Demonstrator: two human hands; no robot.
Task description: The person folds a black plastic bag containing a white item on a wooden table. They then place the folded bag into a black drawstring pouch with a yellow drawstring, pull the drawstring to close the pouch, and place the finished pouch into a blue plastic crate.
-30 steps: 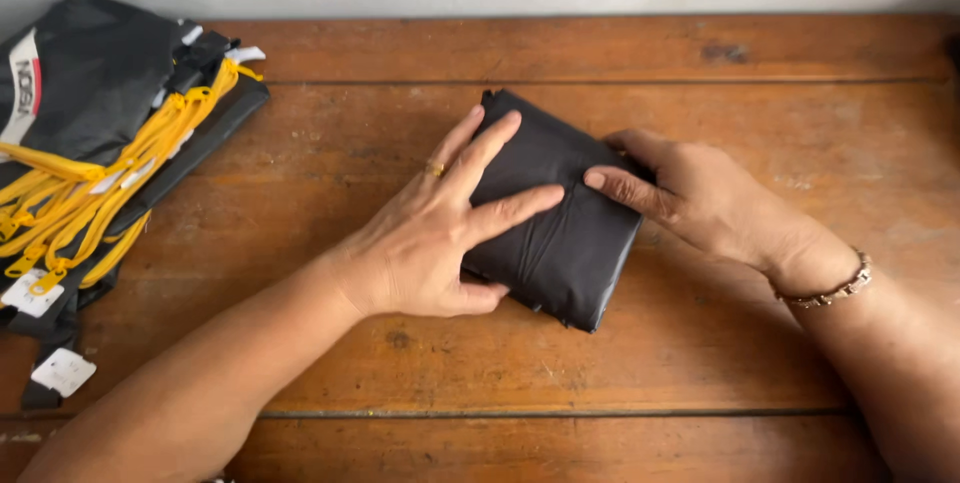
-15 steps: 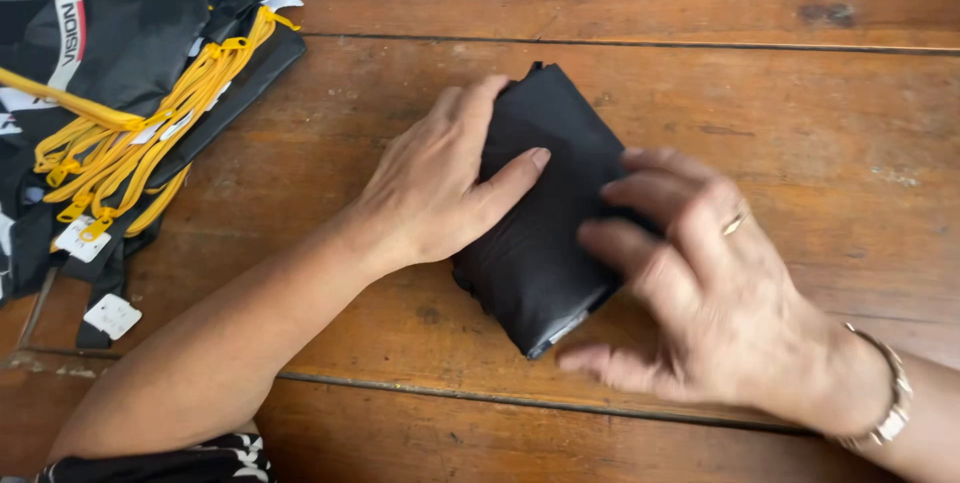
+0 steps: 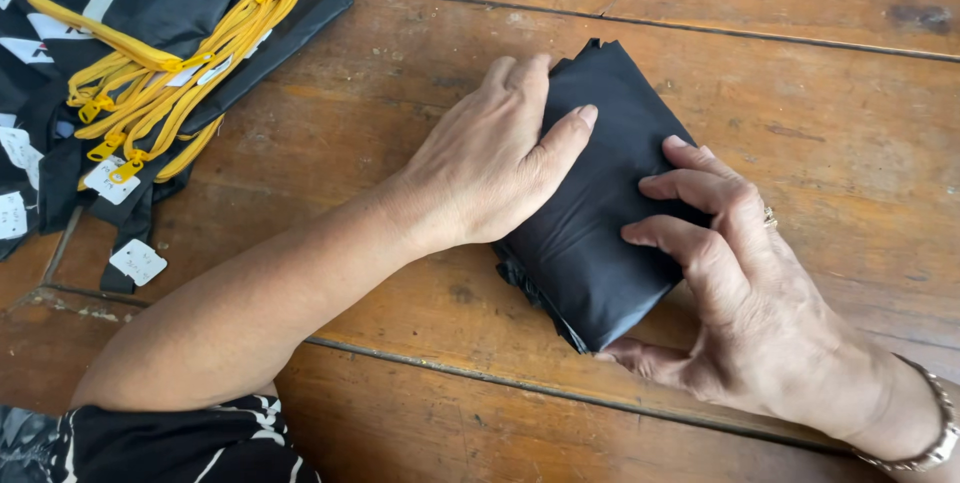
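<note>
Shifted since half a second ago: our right hand now sits lower on the bundle, thumb hooked at its near corner, and our left hand has slid up so its fingers reach the far end.

Item 1, folded black fabric bundle: centre of the frame, lying flat on the wooden table. Long axis runs diagonally, from the upper middle of the frame down toward the lower middle, leaning slightly rightward at the bottom. Far tip pointed; near end shows loose folded layers at the edge.

Item 2, left hand: lies to the left of the bundle, palm down, fingers spread flat across its upper half, pressing rather than clasping. Nothing is enclosed in it.

Item 3, right hand: lies to the right and below, fingers curled over the right edge onto the top face, thumb under the near corner. We judge it a loose pinch on the bundle's lower right side. Ring on one finger, bracelet at the wrist.

Relation noted: both hands touch the bundle, one on each long side; the right hand covers the near end, the left hand the far end.

Item 4, pile of black bags with yellow straps: upper left of the frame, well apart from the bundle, white tags hanging from it.
</note>
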